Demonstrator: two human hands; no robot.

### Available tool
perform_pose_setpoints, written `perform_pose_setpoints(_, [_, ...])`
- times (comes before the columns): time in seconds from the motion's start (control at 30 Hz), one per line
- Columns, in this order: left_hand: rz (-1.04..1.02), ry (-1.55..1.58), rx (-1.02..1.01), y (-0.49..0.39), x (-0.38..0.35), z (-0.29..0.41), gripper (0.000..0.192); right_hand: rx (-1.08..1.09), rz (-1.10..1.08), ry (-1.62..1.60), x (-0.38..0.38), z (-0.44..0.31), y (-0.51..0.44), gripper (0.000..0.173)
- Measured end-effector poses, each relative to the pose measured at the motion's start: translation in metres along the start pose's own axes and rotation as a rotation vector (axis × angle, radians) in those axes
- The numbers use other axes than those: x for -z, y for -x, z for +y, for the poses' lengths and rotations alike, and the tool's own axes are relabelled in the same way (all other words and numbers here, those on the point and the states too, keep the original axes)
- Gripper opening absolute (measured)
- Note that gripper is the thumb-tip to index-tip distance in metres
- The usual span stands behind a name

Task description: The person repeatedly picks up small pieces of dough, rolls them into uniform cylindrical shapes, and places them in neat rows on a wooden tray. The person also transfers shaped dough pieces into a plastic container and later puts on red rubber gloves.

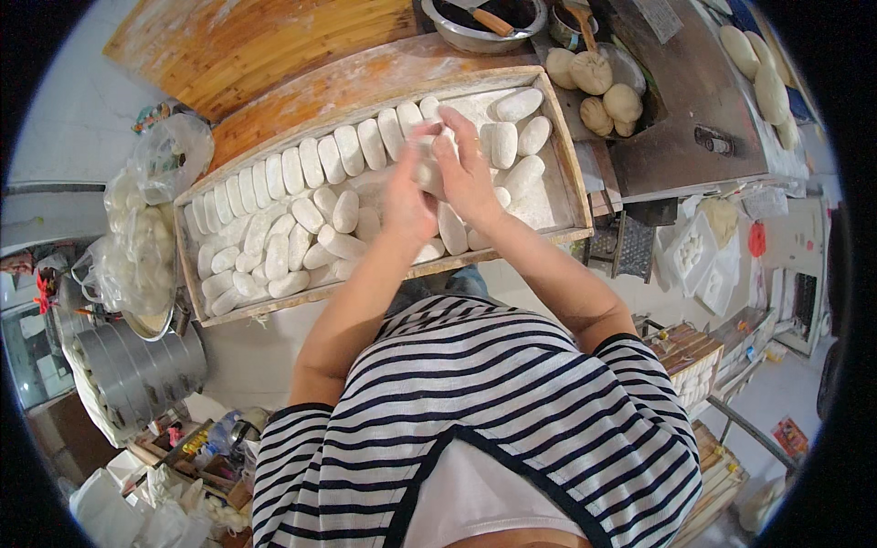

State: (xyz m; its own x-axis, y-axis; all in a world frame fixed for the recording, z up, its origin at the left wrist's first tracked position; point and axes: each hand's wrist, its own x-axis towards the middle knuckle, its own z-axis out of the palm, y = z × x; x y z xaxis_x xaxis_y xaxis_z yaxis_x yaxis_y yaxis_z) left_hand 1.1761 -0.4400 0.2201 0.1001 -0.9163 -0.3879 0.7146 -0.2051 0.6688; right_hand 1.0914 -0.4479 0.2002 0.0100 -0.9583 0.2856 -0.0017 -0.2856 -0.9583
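My left hand (pixel 407 192), blurred, and my right hand (pixel 466 164) are pressed together over the right half of a long wooden tray (pixel 566 147). Between the palms is a whitish oblong dough piece (pixel 429 177), partly hidden by fingers. Powdery white flour covers the tray floor. Along its far side, flour-dusted oblong dough pieces (pixel 330 159) stand in a slanting row. Loose dough pieces (pixel 277 256) lie jumbled in the near left part. Right of my hands are several more, among them a dough piece (pixel 505 145) near the tray's right end.
A wooden board (pixel 274 48) lies beyond the tray. At the back stands a metal basin (pixel 479 34) with a wooden-handled tool across it. Round buns or dough balls (pixel 622 104) sit back right. Plastic bags (pixel 137 253) crowd the left end, above a metal drum (pixel 140 366).
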Motion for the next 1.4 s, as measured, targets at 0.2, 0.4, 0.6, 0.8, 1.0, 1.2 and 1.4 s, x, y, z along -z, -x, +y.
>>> perform_pose_setpoints(0.2, [-0.169, -0.213, -0.001, 0.023, -0.007, -0.008, 0.075, -0.238, -0.282, -0.064, 0.017, 0.004, -0.004, 0.075])
perform_pose_setpoints(0.4, [-0.166, -0.071, 0.007, 0.004, -0.006, -0.002, 0.075, -0.165, -0.309, 0.088, 0.007, 0.005, -0.005, 0.079])
perform_pose_setpoints(0.6, [-0.161, -0.605, -0.362, -0.067, 0.023, -0.003, 0.074, -0.223, -0.124, 0.696, 0.016, 0.030, -0.064, 0.057])
perform_pose_setpoints(0.8, [-0.404, -1.743, -0.762, -0.082, 0.032, -0.016, 0.068, -0.063, -0.577, 1.236, 0.105, 0.064, -0.110, 0.051])
perform_pose_setpoints(1.0, [-0.563, -2.152, -0.696, -0.101, 0.000, -0.005, 0.061, 0.196, -0.801, 1.573, 0.116, 0.037, -0.124, 0.035])
perform_pose_setpoints(1.2, [-0.474, -1.947, -0.304, -0.074, -0.035, -0.008, 0.043, -0.014, -0.849, 1.396, 0.145, -0.007, -0.111, 0.023])
perform_pose_setpoints(1.4, [-0.485, -1.982, -0.458, -0.048, -0.035, -0.054, 0.049, -0.359, -0.390, 0.436, 0.188, -0.012, -0.074, 0.037])
